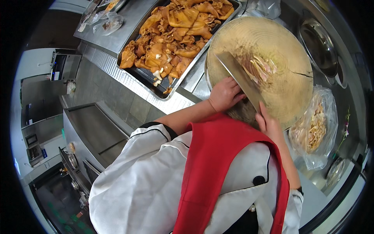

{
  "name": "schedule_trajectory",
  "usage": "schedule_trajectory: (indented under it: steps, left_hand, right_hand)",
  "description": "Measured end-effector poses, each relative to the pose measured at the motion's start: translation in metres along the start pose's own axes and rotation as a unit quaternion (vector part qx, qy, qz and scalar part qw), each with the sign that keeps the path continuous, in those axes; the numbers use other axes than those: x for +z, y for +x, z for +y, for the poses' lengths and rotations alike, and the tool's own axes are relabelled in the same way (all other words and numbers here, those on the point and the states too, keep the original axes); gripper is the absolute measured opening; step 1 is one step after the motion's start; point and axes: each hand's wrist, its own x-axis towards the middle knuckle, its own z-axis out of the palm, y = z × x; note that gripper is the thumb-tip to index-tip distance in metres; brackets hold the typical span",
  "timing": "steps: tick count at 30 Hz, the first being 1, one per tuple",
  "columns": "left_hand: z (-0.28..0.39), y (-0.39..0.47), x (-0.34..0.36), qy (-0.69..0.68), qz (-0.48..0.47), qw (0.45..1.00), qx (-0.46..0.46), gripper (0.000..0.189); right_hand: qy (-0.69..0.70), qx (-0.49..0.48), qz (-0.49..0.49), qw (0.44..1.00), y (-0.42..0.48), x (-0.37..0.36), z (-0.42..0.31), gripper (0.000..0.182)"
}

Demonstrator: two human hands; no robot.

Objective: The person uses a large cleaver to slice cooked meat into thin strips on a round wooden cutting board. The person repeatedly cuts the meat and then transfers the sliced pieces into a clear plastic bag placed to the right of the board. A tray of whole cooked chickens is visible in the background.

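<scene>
A round wooden chopping block bears several thin slices of meat near its middle. My right hand is closed round the handle end of a cleaver, whose broad blade lies tilted across the block between the slices and my left hand. My left hand rests at the near left of the block, beside the blade, its fingers curled and partly hidden by the blade. Whether the left hand holds a piece of meat under it cannot be seen.
A deep metal tray of browned cooked meat pieces stands left of the block. To the right lie a clear plastic bag of sliced meat and a steel bowl. More plastic bags lie on the counter at the upper left.
</scene>
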Motion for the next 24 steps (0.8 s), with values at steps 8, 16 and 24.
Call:
schedule_trajectory:
  steps: [8, 16, 24]
  left_hand:
    - [0.003, 0.005, -0.001, -0.032, 0.032, 0.999, 0.005, 0.031]
    - [-0.001, -0.005, 0.002, 0.023, 0.001, 1.0, -0.014, 0.028]
    - [-0.005, -0.005, 0.004, 0.026, 0.032, 0.999, 0.023, 0.024]
  right_hand:
    - [0.142, 0.155, -0.033, 0.977, 0.038, -0.04, 0.003, 0.043]
    - [0.033, 0.078, -0.064, 0.994, -0.044, -0.056, -0.036, 0.042]
    - [0.027, 0.113, -0.076, 0.99, -0.056, -0.051, -0.028, 0.046]
